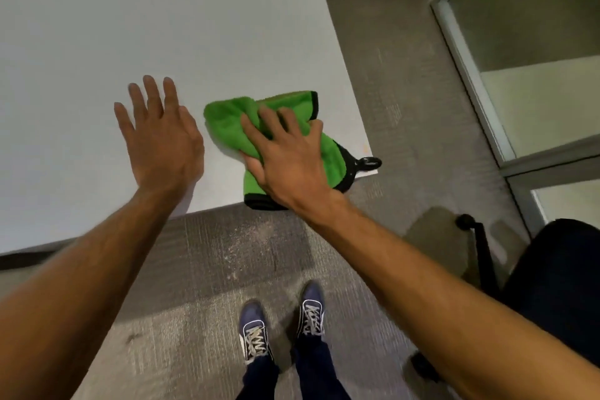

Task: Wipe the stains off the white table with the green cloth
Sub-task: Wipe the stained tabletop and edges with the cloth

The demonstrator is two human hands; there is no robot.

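Note:
The green cloth (227,122), edged in black with a black hanging loop, lies bunched at the near right corner of the white table (136,26). My right hand (285,153) presses down flat on top of it, fingers spread over the folds. My left hand (159,136) rests palm down on the bare tabletop just left of the cloth, fingers apart, holding nothing. A faint orange stain (364,149) shows near the right edge of the table, beside the cloth.
Grey carpet (227,253) lies below the table's near edge, where my two blue shoes (282,325) stand. A black office chair (535,286) stands at the right. A glass partition with a metal frame (519,58) runs along the far right.

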